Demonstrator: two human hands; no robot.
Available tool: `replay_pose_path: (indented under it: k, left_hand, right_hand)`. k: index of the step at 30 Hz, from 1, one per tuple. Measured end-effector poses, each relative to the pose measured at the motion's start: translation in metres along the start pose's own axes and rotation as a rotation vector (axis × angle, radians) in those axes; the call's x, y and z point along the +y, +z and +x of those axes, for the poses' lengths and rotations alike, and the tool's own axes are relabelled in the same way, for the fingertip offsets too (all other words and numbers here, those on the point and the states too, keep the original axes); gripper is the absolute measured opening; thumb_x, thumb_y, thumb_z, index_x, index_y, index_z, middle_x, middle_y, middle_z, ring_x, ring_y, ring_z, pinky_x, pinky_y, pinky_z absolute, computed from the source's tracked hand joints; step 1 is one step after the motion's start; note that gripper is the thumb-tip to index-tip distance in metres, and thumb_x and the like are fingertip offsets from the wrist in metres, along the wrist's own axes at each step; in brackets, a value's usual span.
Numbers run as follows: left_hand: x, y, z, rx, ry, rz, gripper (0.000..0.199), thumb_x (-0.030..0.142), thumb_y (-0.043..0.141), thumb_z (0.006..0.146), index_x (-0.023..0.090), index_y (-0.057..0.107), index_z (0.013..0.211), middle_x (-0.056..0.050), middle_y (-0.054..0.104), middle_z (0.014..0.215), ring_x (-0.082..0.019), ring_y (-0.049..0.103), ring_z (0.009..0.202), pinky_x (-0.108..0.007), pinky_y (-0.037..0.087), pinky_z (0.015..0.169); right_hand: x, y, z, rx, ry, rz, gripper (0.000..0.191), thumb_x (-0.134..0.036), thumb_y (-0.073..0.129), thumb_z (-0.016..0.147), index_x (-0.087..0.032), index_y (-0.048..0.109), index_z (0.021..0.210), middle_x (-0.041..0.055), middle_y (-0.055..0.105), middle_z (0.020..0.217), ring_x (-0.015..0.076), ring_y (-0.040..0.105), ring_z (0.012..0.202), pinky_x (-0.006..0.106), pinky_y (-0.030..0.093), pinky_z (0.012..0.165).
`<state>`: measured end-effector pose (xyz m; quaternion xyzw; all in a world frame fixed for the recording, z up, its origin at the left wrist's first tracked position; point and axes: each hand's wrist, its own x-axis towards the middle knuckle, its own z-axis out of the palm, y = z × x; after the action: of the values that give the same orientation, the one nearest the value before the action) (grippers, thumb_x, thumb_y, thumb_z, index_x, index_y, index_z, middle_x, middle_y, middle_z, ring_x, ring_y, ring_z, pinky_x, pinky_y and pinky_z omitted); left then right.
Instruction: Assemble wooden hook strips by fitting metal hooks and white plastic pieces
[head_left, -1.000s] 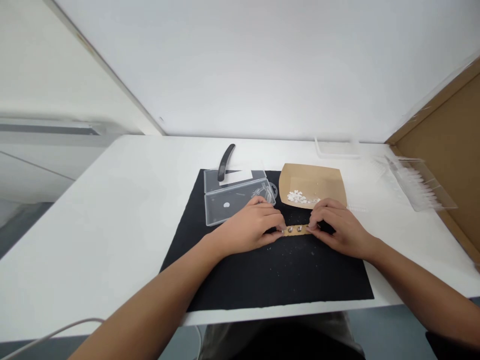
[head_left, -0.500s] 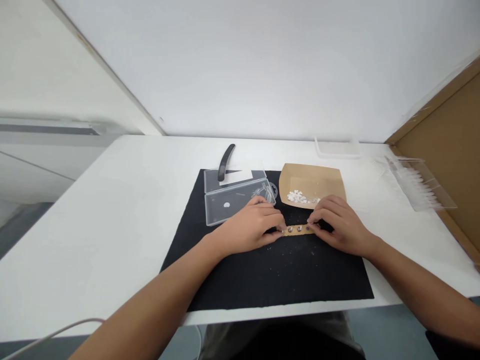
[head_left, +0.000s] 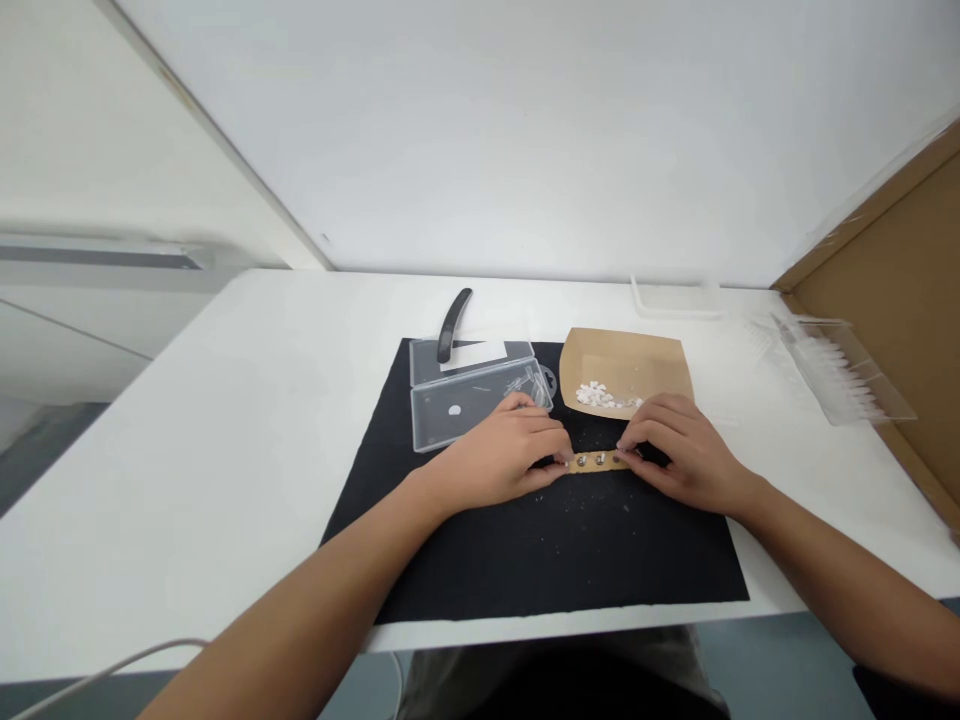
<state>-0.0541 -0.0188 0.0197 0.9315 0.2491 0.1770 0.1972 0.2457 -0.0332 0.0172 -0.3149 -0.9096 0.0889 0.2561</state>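
A narrow tan strip (head_left: 591,462) with several small shiny round pieces along it lies on the black mat (head_left: 555,550). My left hand (head_left: 517,445) pinches the strip's left end between thumb and fingers. At the other end, my right hand (head_left: 675,450) is closed, thumb and forefinger together on the strip; whether a tiny piece sits between these fingertips is too small to tell. Just beyond the right hand stands a brown paper tray (head_left: 637,360) holding small white pieces (head_left: 595,394). A clear plastic case (head_left: 442,425), lid open, lies behind my left hand with thin clear pieces in it.
A dark curved nail file (head_left: 452,325) rests across the case's lid over a white card (head_left: 474,354). Toward the back right is a clear shallow tray (head_left: 675,298). Clear nail tips (head_left: 832,370) lie in plastic packaging near the brown panel (head_left: 892,300) at the right.
Both hands stay at the two ends of the strip, with hardly any finger movement. The whole view has shifted very slightly.
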Motion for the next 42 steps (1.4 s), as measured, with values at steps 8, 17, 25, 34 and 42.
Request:
replay_pose_path:
  k: [8, 17, 25, 34, 42]
  left_hand:
    - [0.0004, 0.0007, 0.0003, -0.012, -0.007, 0.004, 0.009, 0.023, 0.061, 0.104, 0.022, 0.070, 0.102, 0.000, 0.077, 0.094, -0.018, 0.067, 0.086, -0.039, 0.036, 0.102]
    - [-0.0007, 0.0012, -0.0002, -0.012, -0.006, 0.006, 0.008, 0.023, 0.062, 0.103, 0.022, 0.070, 0.102, 0.001, 0.076, 0.094, -0.018, 0.067, 0.086, -0.038, 0.036, 0.100]
    - [0.0003, 0.0005, 0.0000, -0.016, -0.001, 0.001, 0.011, 0.024, 0.060, 0.105, 0.021, 0.070, 0.103, 0.000, 0.076, 0.095, -0.018, 0.066, 0.087, -0.038, 0.036, 0.101]
    - [-0.0003, 0.0015, -0.0004, 0.000, 0.005, 0.007, 0.009, 0.023, 0.062, 0.104, 0.022, 0.070, 0.102, 0.000, 0.076, 0.093, -0.017, 0.066, 0.087, -0.038, 0.036, 0.101]
    - [0.0007, 0.0015, 0.0001, -0.002, 0.001, 0.017, 0.009, 0.023, 0.062, 0.104, 0.021, 0.070, 0.101, 0.001, 0.075, 0.092, -0.017, 0.066, 0.084, -0.037, 0.036, 0.100]
  right_hand:
    - [-0.0036, -0.0012, 0.0008, 0.018, -0.058, 0.029, 0.009, -0.017, 0.068, 0.100, -0.024, 0.064, 0.096, 0.0001, 0.074, 0.090, 0.0180, 0.066, 0.086, 0.036, 0.043, 0.081]
    - [-0.0039, 0.0009, -0.0020, 0.022, -0.055, 0.022, 0.012, -0.013, 0.064, 0.102, -0.023, 0.061, 0.096, -0.0012, 0.075, 0.093, 0.0157, 0.068, 0.082, 0.036, 0.039, 0.080]
    - [-0.0031, 0.0024, -0.0041, -0.051, -0.029, 0.106, 0.012, -0.012, 0.062, 0.102, -0.023, 0.059, 0.097, 0.0000, 0.073, 0.095, 0.0169, 0.065, 0.087, 0.036, 0.038, 0.082]
    - [-0.0027, 0.0017, -0.0027, -0.064, -0.052, 0.066, 0.011, -0.014, 0.061, 0.103, -0.023, 0.057, 0.097, 0.0015, 0.069, 0.092, 0.0173, 0.059, 0.086, 0.036, 0.038, 0.080]
    - [-0.0003, 0.0012, -0.0037, -0.047, -0.071, 0.039, 0.007, -0.017, 0.065, 0.102, -0.023, 0.061, 0.102, 0.0024, 0.068, 0.097, 0.0175, 0.060, 0.088, 0.036, 0.039, 0.081]
